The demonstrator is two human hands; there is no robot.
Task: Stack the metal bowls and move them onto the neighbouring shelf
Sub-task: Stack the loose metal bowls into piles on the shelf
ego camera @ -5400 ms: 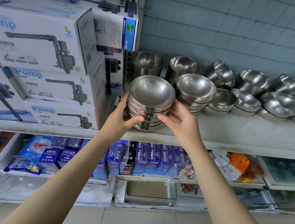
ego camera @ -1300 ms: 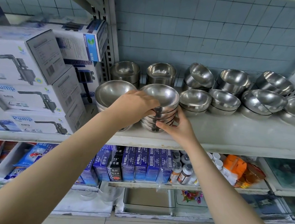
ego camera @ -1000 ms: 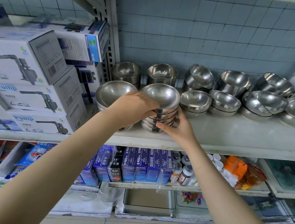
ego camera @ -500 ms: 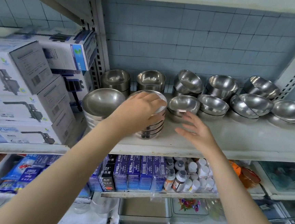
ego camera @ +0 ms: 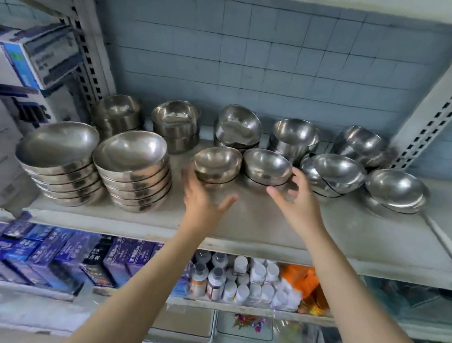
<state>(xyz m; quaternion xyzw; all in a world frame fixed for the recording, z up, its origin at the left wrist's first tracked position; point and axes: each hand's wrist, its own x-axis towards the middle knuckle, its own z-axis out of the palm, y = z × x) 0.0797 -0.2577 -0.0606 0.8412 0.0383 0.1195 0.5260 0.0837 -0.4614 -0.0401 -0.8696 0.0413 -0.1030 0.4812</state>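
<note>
Two tall stacks of metal bowls stand at the left of the white shelf (ego camera: 350,237): one stack (ego camera: 59,162) beside the boxes and a second stack (ego camera: 134,174) right of it. In the middle sit a small bowl pile (ego camera: 217,163) and another (ego camera: 267,168). My left hand (ego camera: 203,199) is open, its fingers just under the first small pile. My right hand (ego camera: 298,202) is open too, fingers spread beside the second pile. Neither hand holds a bowl.
More bowl piles line the back row (ego camera: 174,123) and the right side (ego camera: 396,190). White pump boxes (ego camera: 23,71) fill the neighbouring shelf on the left, past a slotted upright (ego camera: 87,58). Below are blue packets (ego camera: 48,254) and small bottles (ego camera: 237,279).
My left hand has let go of the second tall stack and moved right to the small bowl pile. My right hand has reached further in. The view has shifted right and up.
</note>
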